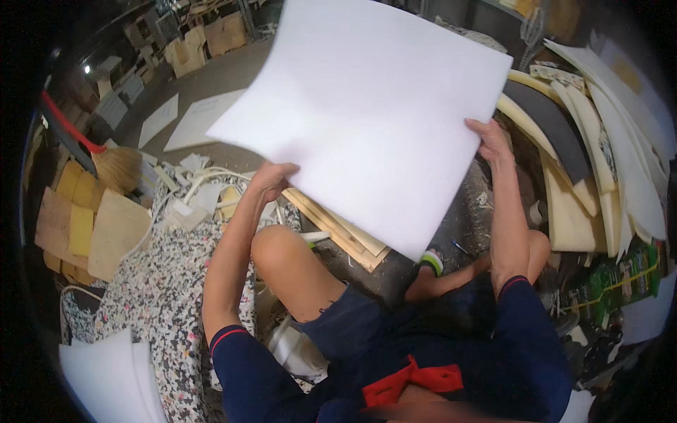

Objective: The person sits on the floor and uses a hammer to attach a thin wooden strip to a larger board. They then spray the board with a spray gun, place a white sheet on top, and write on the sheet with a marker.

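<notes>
A large white foam sheet is held up in front of me, tilted, with a curved cut along its left side. My left hand grips its lower left edge, thumb on the face and fingers hidden behind. On the right edge, my right hand pinches the sheet the same way, its thumb showing on top. Below the sheet, light wooden boards lie on the floor near my knees, partly covered by it.
Speckled foam spreads at my left, with white sheets at its near end. A broom stands far left. Cream and grey foam pieces lean at the right above green packages. Flat white pieces lie on the floor beyond.
</notes>
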Motion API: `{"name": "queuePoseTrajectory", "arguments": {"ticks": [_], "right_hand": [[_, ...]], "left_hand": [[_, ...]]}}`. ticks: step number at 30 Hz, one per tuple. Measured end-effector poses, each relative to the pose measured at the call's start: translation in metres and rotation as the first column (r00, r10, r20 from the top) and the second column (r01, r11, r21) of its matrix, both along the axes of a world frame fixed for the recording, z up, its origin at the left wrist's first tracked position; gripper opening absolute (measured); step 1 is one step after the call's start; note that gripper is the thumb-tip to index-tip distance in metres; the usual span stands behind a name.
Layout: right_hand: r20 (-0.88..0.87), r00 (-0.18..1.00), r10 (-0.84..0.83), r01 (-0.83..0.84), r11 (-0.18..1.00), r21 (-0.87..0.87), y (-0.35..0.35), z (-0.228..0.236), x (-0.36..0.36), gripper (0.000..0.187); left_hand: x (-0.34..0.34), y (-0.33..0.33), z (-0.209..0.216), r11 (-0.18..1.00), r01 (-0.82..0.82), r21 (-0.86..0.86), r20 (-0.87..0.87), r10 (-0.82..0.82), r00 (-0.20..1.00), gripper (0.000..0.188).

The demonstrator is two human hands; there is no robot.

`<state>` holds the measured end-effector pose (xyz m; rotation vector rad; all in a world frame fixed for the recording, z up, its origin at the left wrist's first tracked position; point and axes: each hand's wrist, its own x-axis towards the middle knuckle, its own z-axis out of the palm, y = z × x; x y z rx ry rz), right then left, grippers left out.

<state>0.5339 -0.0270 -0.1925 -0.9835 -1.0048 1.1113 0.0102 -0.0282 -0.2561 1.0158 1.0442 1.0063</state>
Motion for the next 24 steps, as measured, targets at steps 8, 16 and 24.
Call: {"name": "queuePoseTrajectory", "arguments": {"ticks": [8, 16, 24], "right_hand": [[0.091, 0.96, -0.266, 0.261, 0.963, 0.061, 0.043, -0.071, 0.002, 0.059], [0.16, 0.922, -0.351, 0.377, 0.908, -0.181, 0.057, -0.118, 0.021, 0.054], [0.366, 0.826, -0.428, 0.534, 0.803, -0.265, 0.075, -0.168, 0.023, 0.057]], "left_hand": [[0.028, 0.064, -0.082, 0.98, -0.196, -0.032, 0.252, 0.198, 0.947, 0.036], [0.042, 0.163, -0.153, 0.956, -0.259, -0.139, 0.348, 0.292, 0.891, 0.027], [0.035, 0.177, -0.204, 0.888, -0.419, -0.19, 0.113, 0.444, 0.889, 0.024]]}}
